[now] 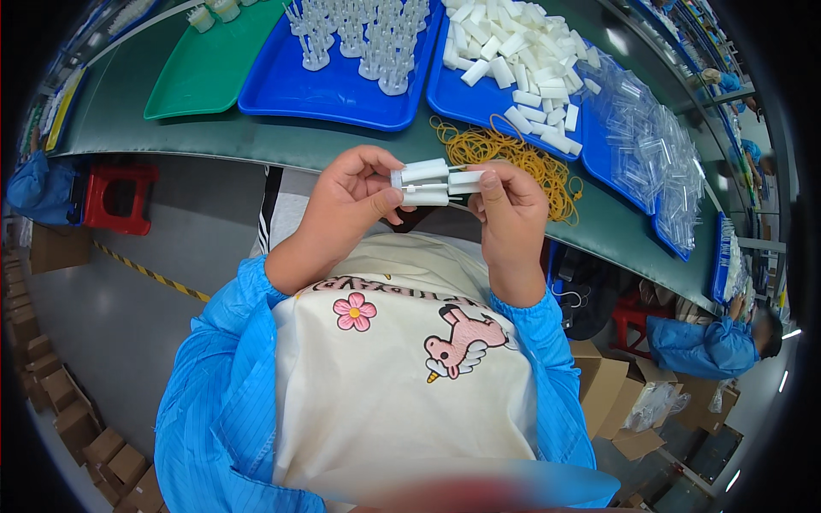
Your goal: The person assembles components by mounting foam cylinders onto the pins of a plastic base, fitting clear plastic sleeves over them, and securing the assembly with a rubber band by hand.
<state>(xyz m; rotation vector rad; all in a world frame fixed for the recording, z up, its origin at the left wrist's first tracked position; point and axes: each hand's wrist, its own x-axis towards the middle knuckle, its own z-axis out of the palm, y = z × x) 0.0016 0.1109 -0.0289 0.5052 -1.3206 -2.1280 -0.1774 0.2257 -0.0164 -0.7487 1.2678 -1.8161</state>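
Observation:
Above my lap, my left hand [355, 192] grips a clear plastic pronged base, turned on its side with its prongs pointing right. White foam-like blocks [422, 170] sit along several of its prongs. My right hand [513, 198] pinches another white block [464, 182] between thumb and fingers, at the tips of the prongs. Whether a prong has entered that block cannot be made out. Just beyond my right hand lies a heap of yellow rubber bands [539, 175] on the green tabletop.
A blue tray [342, 111] bears upright clear pronged bases; right of it, another blue tray [453, 98] has loose white blocks. Clear plastic tubes [646, 128] pile at the right. A green tray [192, 85] stands left. Co-workers in blue [705, 346] sit nearby, beside red stools [120, 198].

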